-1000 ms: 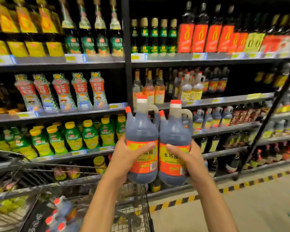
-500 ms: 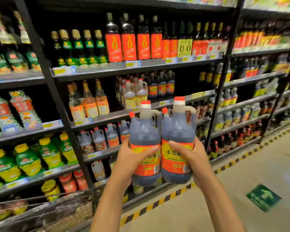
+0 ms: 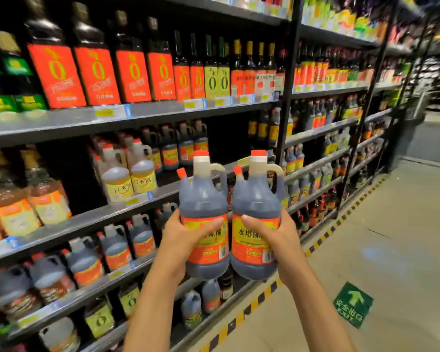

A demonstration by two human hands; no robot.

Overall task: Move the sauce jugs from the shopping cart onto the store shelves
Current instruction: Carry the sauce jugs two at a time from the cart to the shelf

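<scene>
Fingers (image 3: 211, 223) curl round the labels: the left hand (image 3: 181, 240) grips the left jug (image 3: 203, 199), the right hand (image 3: 277, 240) the right jug (image 3: 255, 199), both jugs touching, held up before the shelves (image 3: 87, 221). The cart, visible a second ago, has left the view, so placing seems near.

Tiered store shelves (image 3: 61, 124) carry rows of dark sauce bottles (image 3: 97, 72) and handled jugs (image 3: 115, 247).

We are seeing dark-brown jugs (image 3: 203, 201), red caps (image 3: 201, 153) showing above our fingers (image 3: 208, 224), orange-and-yellow labels (image 3: 249, 240) lying under them, black-yellow striping (image 3: 252, 306) running below.
</scene>
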